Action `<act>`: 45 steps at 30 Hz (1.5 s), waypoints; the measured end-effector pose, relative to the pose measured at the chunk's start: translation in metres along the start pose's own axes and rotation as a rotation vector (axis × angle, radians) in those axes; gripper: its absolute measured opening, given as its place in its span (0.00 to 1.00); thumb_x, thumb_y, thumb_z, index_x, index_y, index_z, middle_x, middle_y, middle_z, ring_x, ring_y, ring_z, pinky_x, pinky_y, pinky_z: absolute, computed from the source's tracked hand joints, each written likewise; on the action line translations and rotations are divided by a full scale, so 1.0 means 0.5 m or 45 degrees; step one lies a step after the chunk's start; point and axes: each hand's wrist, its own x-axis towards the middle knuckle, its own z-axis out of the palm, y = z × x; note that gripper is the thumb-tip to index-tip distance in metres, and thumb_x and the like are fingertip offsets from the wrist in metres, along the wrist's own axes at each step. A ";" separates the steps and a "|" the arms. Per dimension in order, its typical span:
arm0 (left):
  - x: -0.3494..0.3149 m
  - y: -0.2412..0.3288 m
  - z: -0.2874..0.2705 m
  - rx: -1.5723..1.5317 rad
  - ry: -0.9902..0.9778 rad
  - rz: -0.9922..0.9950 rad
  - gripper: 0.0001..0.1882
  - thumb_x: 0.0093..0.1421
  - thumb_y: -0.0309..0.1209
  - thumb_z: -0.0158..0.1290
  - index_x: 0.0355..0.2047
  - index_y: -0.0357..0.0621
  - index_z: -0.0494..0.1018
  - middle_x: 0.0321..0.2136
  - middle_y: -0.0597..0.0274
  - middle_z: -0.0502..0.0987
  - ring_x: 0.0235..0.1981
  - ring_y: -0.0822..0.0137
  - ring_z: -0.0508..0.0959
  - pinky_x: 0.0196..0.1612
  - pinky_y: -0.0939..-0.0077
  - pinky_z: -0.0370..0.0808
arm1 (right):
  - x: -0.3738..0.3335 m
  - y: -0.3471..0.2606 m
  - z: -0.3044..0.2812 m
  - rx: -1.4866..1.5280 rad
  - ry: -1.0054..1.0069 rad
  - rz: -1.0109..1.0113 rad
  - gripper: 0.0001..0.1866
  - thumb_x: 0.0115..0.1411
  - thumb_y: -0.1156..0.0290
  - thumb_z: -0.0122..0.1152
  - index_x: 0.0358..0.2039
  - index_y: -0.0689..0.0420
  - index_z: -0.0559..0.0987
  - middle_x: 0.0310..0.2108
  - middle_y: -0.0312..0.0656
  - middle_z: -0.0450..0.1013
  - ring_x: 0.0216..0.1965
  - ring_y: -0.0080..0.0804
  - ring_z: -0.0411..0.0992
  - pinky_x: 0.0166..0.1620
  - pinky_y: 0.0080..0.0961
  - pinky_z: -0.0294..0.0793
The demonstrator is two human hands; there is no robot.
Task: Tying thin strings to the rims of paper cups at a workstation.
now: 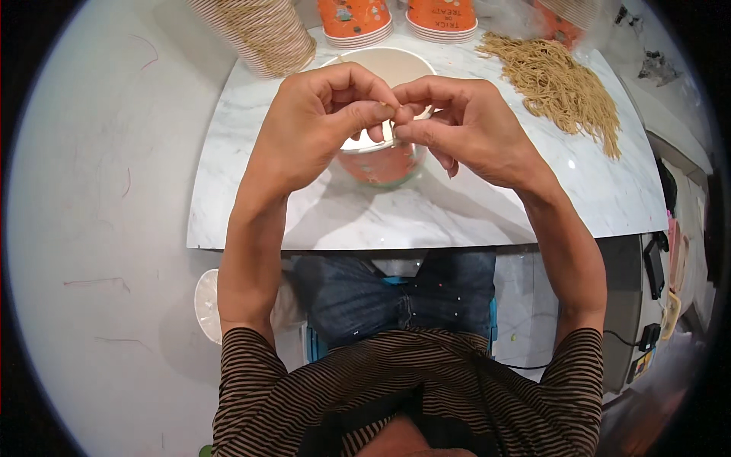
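Note:
A paper bucket (371,164) with a white inside and an orange printed outside stands on the marble-patterned table, beneath my hands. Over its near rim my left hand (316,122) and my right hand (476,126) meet, thumbs and forefingers pinched together. Between the fingertips shows a short bit of thin tan cord (394,131), mostly hidden by the fingers. It hangs close to the bucket's near rim; whether it passes through the wall I cannot tell. To the right lies a loose heap of tan cords (560,87).
A tilted stack of nested buckets (263,34) with cords along it stands at the back left. Upside-down orange bucket stacks (355,21) (442,19) line the far edge, beside clear plastic wrapping (506,17). Left of my lap is a white round container (207,305).

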 end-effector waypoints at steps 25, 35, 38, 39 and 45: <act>-0.040 -0.002 0.043 0.051 0.346 -0.036 0.07 0.63 0.19 0.61 0.39 0.33 0.75 0.32 0.60 0.82 0.33 0.74 0.83 0.38 0.81 0.81 | -0.016 0.054 0.071 -0.279 0.521 -0.416 0.03 0.61 0.79 0.68 0.35 0.63 0.83 0.32 0.35 0.77 0.26 0.15 0.72 0.28 0.15 0.70; -0.051 -0.013 0.079 0.330 0.466 0.087 0.04 0.62 0.18 0.61 0.35 0.31 0.76 0.30 0.61 0.83 0.32 0.74 0.84 0.38 0.81 0.82 | -0.029 0.068 0.070 -0.208 0.560 -0.397 0.03 0.62 0.79 0.67 0.37 0.62 0.83 0.31 0.35 0.77 0.27 0.16 0.73 0.29 0.15 0.72; -0.049 -0.012 0.087 0.425 0.497 0.154 0.05 0.62 0.18 0.61 0.36 0.31 0.76 0.30 0.61 0.83 0.32 0.75 0.84 0.37 0.81 0.82 | -0.031 0.070 0.070 -0.172 0.569 -0.395 0.03 0.62 0.79 0.67 0.37 0.62 0.83 0.31 0.35 0.76 0.27 0.16 0.73 0.29 0.15 0.72; -0.047 -0.012 0.091 0.407 0.534 0.174 0.05 0.62 0.18 0.62 0.37 0.31 0.76 0.30 0.61 0.83 0.32 0.75 0.84 0.36 0.81 0.83 | -0.032 0.070 0.070 -0.172 0.572 -0.394 0.03 0.62 0.79 0.67 0.37 0.62 0.83 0.31 0.35 0.76 0.27 0.16 0.73 0.29 0.15 0.72; -0.045 -0.027 0.093 0.461 0.607 0.293 0.06 0.58 0.19 0.63 0.34 0.37 0.77 0.27 0.58 0.85 0.30 0.68 0.87 0.34 0.76 0.83 | -0.034 0.072 0.073 -0.158 0.584 -0.398 0.03 0.63 0.79 0.66 0.38 0.62 0.82 0.31 0.35 0.76 0.27 0.16 0.73 0.29 0.16 0.71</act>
